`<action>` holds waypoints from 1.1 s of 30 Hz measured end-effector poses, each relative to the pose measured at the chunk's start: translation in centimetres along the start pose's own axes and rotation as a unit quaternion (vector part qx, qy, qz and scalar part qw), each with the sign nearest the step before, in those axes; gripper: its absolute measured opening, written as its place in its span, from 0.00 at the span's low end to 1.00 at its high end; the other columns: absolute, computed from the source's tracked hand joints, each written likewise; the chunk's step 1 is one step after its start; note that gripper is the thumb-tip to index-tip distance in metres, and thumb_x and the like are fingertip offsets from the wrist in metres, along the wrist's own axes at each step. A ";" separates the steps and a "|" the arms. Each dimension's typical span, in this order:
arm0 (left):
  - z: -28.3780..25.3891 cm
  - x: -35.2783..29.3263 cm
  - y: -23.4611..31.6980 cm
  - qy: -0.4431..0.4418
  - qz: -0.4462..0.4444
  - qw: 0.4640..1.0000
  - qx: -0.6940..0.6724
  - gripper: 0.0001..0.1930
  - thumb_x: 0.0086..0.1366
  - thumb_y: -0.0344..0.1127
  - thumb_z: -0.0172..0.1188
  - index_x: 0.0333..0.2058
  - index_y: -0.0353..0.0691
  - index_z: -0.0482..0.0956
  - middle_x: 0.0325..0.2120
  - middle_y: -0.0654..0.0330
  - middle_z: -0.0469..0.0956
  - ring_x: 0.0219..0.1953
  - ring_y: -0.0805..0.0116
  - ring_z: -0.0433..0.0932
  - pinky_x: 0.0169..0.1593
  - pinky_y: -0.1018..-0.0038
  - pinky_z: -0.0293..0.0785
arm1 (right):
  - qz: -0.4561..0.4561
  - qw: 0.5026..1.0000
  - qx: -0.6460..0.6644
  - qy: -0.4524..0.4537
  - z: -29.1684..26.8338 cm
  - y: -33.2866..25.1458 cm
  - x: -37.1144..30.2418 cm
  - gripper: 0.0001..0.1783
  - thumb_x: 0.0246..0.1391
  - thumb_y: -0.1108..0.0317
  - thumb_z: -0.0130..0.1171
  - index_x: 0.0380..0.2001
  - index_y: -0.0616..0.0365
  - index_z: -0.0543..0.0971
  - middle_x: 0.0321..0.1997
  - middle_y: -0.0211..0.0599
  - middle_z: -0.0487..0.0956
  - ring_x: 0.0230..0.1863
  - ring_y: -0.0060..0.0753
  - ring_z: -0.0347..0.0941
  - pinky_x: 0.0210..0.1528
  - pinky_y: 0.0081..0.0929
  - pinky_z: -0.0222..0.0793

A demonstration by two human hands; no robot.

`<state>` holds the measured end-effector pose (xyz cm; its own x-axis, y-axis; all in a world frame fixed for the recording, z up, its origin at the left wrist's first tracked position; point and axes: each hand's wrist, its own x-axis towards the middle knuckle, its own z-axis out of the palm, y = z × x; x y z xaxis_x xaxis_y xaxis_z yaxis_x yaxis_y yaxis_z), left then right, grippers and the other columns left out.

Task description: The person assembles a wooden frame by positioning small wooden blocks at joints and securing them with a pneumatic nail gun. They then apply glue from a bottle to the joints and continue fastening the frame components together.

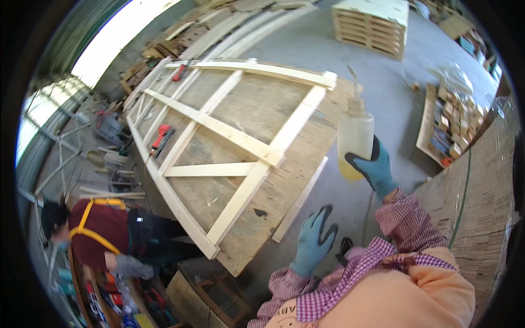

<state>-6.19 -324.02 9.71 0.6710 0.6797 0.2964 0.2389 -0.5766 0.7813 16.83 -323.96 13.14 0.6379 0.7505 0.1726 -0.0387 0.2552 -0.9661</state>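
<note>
My right hand, in a blue glove with dark fingertips, is closed round a translucent squeeze bottle. Some yellowish liquid sits in the bottle's lower part, and a thin nozzle rises from its cap. Lower down, my left hand wears a matching glove. Its fingers are spread, with nothing in them, just off the near end of the workbench. On the plywood benchtop lies a large frame of pale timber, with long rails, crosspieces and a diagonal brace.
Two red-and-black power tools lie at the frame. A co-worker bends over bins of supplies at lower left. Stacked boards stand close on my right. Beyond are a pallet stack and a tray of wood blocks.
</note>
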 end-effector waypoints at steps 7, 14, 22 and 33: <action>11.0 17.8 -1.3 -0.030 0.025 0.999 0.017 0.40 0.54 0.39 0.63 0.59 0.28 0.52 0.56 0.42 0.60 0.54 0.45 0.65 0.56 0.61 0.61 | -0.002 0.997 -0.020 0.069 -7.8 3.3 10.2 0.35 0.37 0.74 0.68 0.51 0.63 0.67 0.46 0.38 0.75 0.45 0.28 0.73 0.48 0.26 0.71; 19.8 33.7 -1.7 -0.041 -0.016 0.987 -0.156 0.52 0.46 0.37 0.69 0.62 0.32 0.42 0.55 0.44 0.60 0.56 0.51 0.64 0.55 0.66 0.65 | 0.005 0.974 -0.149 0.173 -12.2 4.2 21.0 0.37 0.37 0.71 0.69 0.53 0.63 0.65 0.47 0.37 0.74 0.47 0.29 0.71 0.49 0.26 0.69; 26.9 51.3 -3.4 -0.163 -0.079 0.876 -0.447 0.35 0.48 0.33 0.68 0.54 0.35 0.62 0.45 0.56 0.72 0.45 0.67 0.73 0.46 0.73 0.72 | 0.043 0.994 0.099 0.020 -21.2 1.9 35.6 0.49 0.41 0.70 0.68 0.63 0.61 0.51 0.57 0.39 0.66 0.57 0.32 0.63 0.58 0.29 0.61; 40.5 72.5 -5.3 -0.309 -0.066 0.830 -0.459 0.40 0.47 0.28 0.68 0.58 0.38 0.58 0.49 0.59 0.69 0.50 0.69 0.68 0.54 0.73 0.67 | 0.114 0.988 0.080 -0.070 -37.8 6.3 56.1 0.49 0.32 0.67 0.72 0.59 0.57 0.59 0.52 0.36 0.70 0.54 0.33 0.65 0.58 0.33 0.60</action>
<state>69.62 -290.07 4.83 0.9812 0.1840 0.0589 -0.1075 0.2662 0.9579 81.50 -303.29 9.48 0.4857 0.8741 -0.0110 -0.2981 0.1538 -0.9421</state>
